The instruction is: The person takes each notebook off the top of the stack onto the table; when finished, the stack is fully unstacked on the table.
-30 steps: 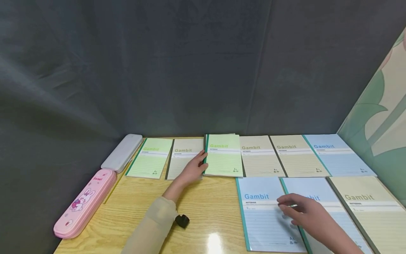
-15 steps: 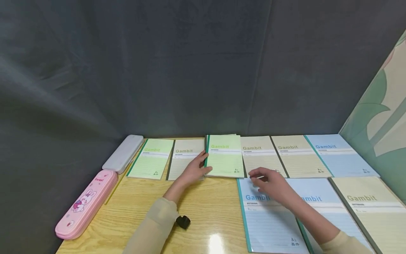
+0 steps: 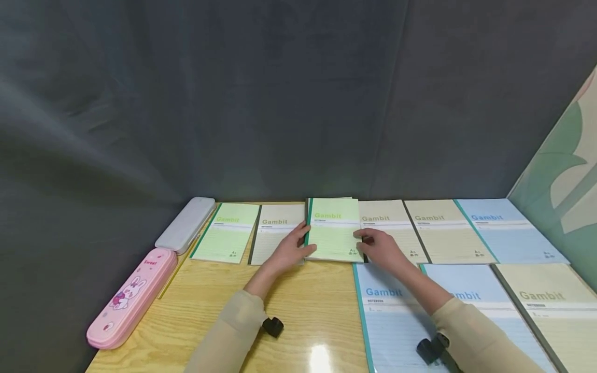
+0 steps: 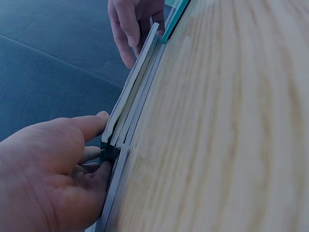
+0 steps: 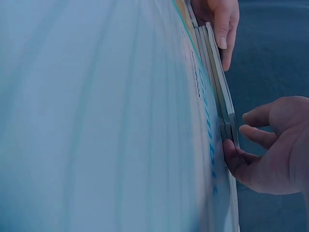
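In the head view, the left hand (image 3: 290,249) is gripping the dark-spined left side of a light-green paper notebook (image 3: 333,228), which is lying on other notebooks along the back of the pale wooden worktop (image 3: 303,305). The right hand (image 3: 381,248) is reaching its right edge, fingers bent. A rounded pink rabbit-print case (image 3: 130,300) is lying well apart, far left.

In the left wrist view, the left thumb is resting on the upper cover, fingers bending against the spine side.

In the right wrist view, parted fingers are touching the edge (whether they are gripping cannot be told).
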A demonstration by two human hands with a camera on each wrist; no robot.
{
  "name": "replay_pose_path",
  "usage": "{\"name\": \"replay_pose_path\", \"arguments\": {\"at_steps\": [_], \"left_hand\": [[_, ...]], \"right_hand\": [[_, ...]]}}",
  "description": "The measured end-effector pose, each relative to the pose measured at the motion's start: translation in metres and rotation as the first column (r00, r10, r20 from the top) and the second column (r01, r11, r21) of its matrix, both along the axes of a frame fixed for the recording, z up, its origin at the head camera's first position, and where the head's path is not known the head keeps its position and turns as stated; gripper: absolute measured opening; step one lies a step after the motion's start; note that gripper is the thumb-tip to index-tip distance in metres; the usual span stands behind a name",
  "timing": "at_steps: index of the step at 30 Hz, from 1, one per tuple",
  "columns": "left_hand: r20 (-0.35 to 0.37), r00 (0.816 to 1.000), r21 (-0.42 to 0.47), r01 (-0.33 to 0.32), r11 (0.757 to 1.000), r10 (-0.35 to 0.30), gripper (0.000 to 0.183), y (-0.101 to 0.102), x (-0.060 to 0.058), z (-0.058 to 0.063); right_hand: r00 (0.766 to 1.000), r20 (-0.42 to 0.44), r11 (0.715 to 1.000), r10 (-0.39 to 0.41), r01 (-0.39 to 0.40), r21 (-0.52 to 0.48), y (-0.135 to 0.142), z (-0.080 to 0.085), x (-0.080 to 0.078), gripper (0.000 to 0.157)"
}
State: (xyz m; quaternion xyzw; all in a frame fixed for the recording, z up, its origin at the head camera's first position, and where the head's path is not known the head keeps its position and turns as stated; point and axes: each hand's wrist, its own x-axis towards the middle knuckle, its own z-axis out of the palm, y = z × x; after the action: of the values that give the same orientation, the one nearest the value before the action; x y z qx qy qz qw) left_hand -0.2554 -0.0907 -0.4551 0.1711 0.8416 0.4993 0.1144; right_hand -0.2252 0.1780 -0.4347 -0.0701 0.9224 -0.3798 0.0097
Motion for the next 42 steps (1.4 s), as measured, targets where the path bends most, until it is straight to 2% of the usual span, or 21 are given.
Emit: {"name": "replay_pose_path", "arguments": {"at_steps": [13,27,35,42], "left_hand": [[0.012,1.0,-0.007,0.009,1.0,-0.009,0.076,0.001,0.003,-0.001],[0.031,0.999,-0.003,-0.006,1.0,0.006,0.072,0.002,0.003,0.001],[0.028,0.996,0.018,-0.082,0.996,0.082,0.066,-0.003,-0.001,0.001],[0.094,0.979,0.088,-0.189,0.978,0.181,0.057,-0.006,-0.003,0.0]], "right_hand": [[0.993,-0.053,0.988,0.102,-0.095,0.124,0.001,-0.002,-0.011,0.045],[0.981,-0.124,0.988,0.149,-0.144,0.051,0.01,-0.016,-0.011,0.046],[0.986,-0.114,0.992,0.123,-0.118,0.05,0.009,-0.02,-0.014,0.052],[0.991,-0.091,0.993,0.099,-0.093,0.069,0.009,-0.019,-0.013,0.054]]}}
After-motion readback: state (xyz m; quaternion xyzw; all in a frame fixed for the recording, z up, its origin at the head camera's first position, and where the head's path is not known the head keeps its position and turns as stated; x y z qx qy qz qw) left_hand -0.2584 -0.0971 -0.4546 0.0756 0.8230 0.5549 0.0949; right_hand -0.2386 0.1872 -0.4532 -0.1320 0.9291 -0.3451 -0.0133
